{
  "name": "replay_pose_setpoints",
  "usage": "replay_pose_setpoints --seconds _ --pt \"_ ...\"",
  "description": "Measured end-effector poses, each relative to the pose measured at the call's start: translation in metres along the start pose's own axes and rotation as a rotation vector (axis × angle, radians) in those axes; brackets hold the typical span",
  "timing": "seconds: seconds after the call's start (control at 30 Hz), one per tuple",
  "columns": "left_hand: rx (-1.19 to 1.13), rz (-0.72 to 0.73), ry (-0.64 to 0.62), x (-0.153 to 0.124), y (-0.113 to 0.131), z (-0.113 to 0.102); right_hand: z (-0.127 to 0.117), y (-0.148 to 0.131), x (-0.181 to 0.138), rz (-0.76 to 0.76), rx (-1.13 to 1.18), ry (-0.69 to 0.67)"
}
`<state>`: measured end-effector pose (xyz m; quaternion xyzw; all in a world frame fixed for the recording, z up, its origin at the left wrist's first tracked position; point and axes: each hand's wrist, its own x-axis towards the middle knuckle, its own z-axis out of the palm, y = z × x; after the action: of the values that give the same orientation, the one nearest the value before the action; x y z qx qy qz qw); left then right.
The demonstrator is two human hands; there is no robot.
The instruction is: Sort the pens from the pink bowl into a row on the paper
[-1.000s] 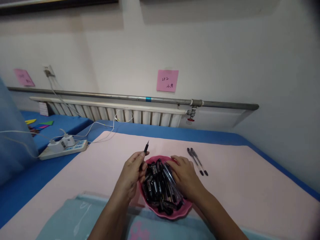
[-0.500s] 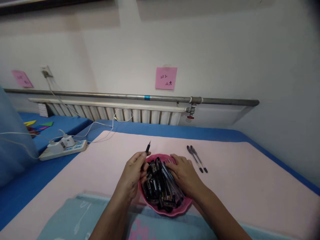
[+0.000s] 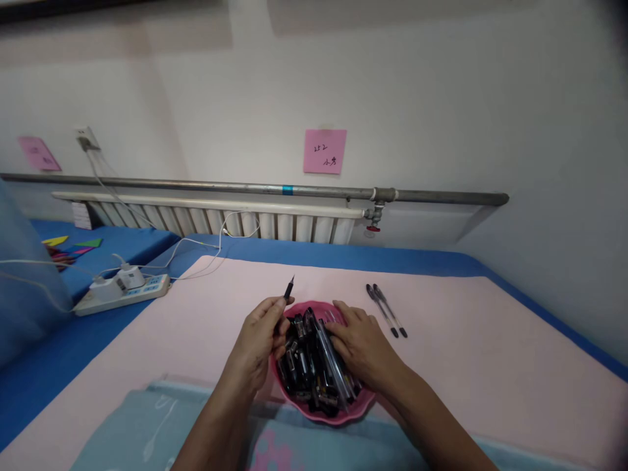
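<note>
Between the thumb and fingers of my left hand (image 3: 262, 330) is a slim black pen piece (image 3: 289, 288), its metal tip pointing up. That hand is at the left rim of a pink scalloped bowl (image 3: 338, 418). Loose black pen parts (image 3: 301, 366) and long clear pen barrels (image 3: 333, 360) fill the bowl. My right hand (image 3: 363, 340) reaches over the bowl's right side, its fingers curled against the clear barrels; some fingertips are hidden. Two clear pens with black caps (image 3: 385, 311) lie side by side on the pink sheet, beyond my right hand.
The pink sheet (image 3: 466, 353) covers a blue surface (image 3: 314, 253), with a pale blue patterned cloth (image 3: 196, 425) at the front. A power strip (image 3: 122, 294) with white cables lies at the left. A radiator (image 3: 289, 226) and metal pipe (image 3: 441, 197) run along the wall.
The clear barrels in the bowl have shifted a little under my right hand. My left hand keeps its grip on the black pen piece, almost unmoved.
</note>
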<state>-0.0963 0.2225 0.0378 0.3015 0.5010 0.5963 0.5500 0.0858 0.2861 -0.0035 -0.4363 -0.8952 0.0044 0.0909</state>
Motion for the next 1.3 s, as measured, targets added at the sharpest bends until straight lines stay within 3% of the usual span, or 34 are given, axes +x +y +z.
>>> replay_pose_setpoints --seconds 1.3 --pt "0.044 -0.09 -0.131 0.0 -0.013 0.01 -0.005 -0.007 -0.001 0.014 0.113 0.019"
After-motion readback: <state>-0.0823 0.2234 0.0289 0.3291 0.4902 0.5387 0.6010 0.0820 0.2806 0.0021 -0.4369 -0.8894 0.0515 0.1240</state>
